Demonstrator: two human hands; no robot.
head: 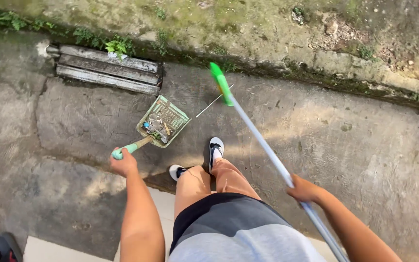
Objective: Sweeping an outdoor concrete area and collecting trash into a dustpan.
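My left hand (122, 164) grips the green handle of a green dustpan (164, 121), held low over the concrete ground and filled with bits of litter. My right hand (304, 189) is closed around the silver pole of a broom (258, 140). The broom's green head (220, 82) points away toward the mossy curb, and a thin stick lies beside it. My legs and two white-and-black shoes (216, 148) stand between the hands, one foot stepping forward.
A metal drain grate (107, 72) lies in the ground at upper left, close behind the dustpan. A mossy concrete curb (316, 63) runs across the top. A dark shoe (3, 248) sits at the bottom left corner beside pale tiles.
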